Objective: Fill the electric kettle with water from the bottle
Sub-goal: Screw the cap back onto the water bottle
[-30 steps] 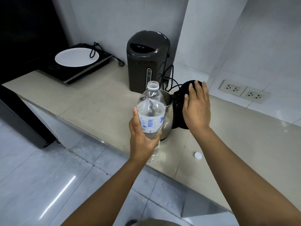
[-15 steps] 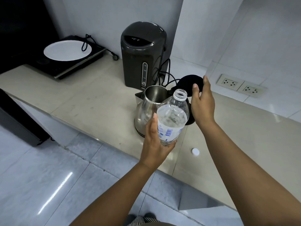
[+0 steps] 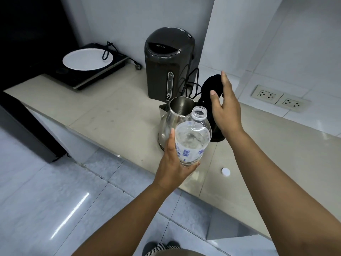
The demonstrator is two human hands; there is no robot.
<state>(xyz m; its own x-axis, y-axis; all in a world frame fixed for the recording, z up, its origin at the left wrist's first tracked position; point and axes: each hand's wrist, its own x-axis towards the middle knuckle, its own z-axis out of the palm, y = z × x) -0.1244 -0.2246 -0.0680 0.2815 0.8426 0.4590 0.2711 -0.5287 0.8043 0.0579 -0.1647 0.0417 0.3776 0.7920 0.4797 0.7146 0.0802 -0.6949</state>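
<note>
Kettle (image 3: 166, 126) of bare steel stands upright on the pale desk (image 3: 110, 111) near its front edge, with its black lid (image 3: 212, 83) swung up and back so that the mouth lies open. The clear plastic bottle (image 3: 191, 139) is uncapped and partly filled with water. It is held in the air just in front of the kettle, tilted a little, with its open neck level with the kettle's rim and not yet over it. The left hand (image 3: 173, 167) grips the bottle round its lower part, thumb along the left side and fingers curled beneath. The right hand (image 3: 225, 111) is spread wide and holds nothing; its straight fingers reach up in front of the raised lid, and whether they touch it cannot be told.

A small white cap (image 3: 225, 171) lies on the desk to the right of the bottle, apart from it. Behind the kettle stands a tall dark hot-water pot (image 3: 168, 63) with a level gauge down its front, and black cords (image 3: 191, 80) loop beside it against the wall. At the far left a white plate (image 3: 88, 59) rests on a flat black cooker (image 3: 83, 80) — a coiled cord lies across the plate's edge. Two wall sockets (image 3: 267, 94) sit side by side on the right.
</note>
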